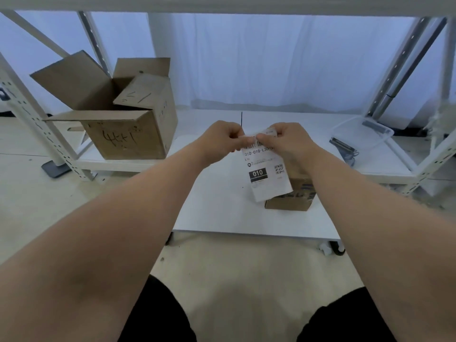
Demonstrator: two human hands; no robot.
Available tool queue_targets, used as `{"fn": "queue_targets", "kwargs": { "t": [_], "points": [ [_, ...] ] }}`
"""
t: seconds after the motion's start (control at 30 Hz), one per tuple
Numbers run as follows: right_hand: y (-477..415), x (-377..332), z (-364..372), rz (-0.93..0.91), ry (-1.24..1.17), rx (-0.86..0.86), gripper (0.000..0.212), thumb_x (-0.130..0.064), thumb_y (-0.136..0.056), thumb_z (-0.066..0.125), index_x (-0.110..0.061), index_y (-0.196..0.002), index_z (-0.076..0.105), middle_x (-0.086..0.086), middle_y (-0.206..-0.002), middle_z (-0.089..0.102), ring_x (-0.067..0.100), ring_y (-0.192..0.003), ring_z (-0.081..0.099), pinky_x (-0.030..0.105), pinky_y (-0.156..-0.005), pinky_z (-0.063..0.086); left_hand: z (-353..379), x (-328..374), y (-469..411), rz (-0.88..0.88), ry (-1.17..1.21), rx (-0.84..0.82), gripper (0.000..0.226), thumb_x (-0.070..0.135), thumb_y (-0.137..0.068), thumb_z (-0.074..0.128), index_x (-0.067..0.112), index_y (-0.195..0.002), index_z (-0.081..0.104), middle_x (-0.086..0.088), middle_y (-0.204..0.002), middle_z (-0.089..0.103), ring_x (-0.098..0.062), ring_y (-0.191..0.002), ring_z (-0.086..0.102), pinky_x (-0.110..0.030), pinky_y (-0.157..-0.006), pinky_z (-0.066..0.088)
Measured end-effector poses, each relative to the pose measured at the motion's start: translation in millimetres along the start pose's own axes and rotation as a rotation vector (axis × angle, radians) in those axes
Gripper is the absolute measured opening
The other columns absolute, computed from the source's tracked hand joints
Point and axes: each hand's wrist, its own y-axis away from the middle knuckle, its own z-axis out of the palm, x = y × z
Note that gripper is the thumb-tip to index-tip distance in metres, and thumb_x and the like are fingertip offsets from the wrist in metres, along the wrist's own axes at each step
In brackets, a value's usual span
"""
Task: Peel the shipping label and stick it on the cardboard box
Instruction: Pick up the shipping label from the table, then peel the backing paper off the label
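Observation:
A white shipping label [265,176] with a barcode, "010" and a QR code hangs in the air above the table. My left hand [222,139] pinches its top left corner. My right hand [287,139] pinches the top edge beside it, where a small flap curls back. Behind and below the label, a small brown cardboard box [294,197] rests on the white table [217,208]; the label and my right forearm hide most of it.
A large open cardboard box [123,114] with handwriting stands at the left on the low shelf. A clear plastic tray [361,134] and a dark tool [343,146] lie at the right. White shelf posts rise on both sides.

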Motion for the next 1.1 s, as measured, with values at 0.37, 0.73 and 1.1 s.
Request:
{"fn": "queue_targets", "kwargs": {
  "t": [0.37, 0.73, 1.1],
  "points": [
    [14.5, -3.3, 6.2, 0.019, -0.096, 0.128, 0.023, -0.017, -0.092, 0.059, -0.008, -0.072, 0.062, 0.011, -0.077, 0.066, 0.024, -0.069, 0.066, 0.043, -0.072, 0.059, -2.8, 9.0, 15.2, 0.013, 0.081, 0.074, 0.009, 0.017, -0.088, 0.064, 0.012, -0.081, 0.064, 0.003, -0.069, 0.056, -0.007, -0.063, 0.046, -0.013, -0.057, 0.041],
    [5.8, -13.0, 36.1, -0.064, 0.004, 0.221, 0.012, -0.016, -0.081, 0.071, -0.011, -0.072, 0.065, 0.005, -0.070, 0.067, 0.019, -0.059, 0.064, 0.029, -0.059, 0.053, -8.8, 4.5, 13.1, -0.004, 0.093, 0.029, 0.020, 0.020, -0.086, 0.068, 0.016, -0.070, 0.057, -0.013, -0.080, 0.060, -0.020, -0.074, 0.049, -0.033, -0.068, 0.038],
    [3.7, -11.0, 15.6, -0.030, 0.010, 0.307, 0.016, -0.026, -0.088, 0.065, -0.013, -0.079, 0.068, -0.002, -0.068, 0.066, 0.015, -0.060, 0.063, 0.029, -0.061, 0.053, -13.0, 2.4, 9.0, -0.033, 0.111, -0.008, 0.018, 0.023, -0.087, 0.066, 0.010, -0.076, 0.060, 0.002, -0.067, 0.062, -0.004, -0.054, 0.053, -0.017, -0.058, 0.044]
  ]
}}
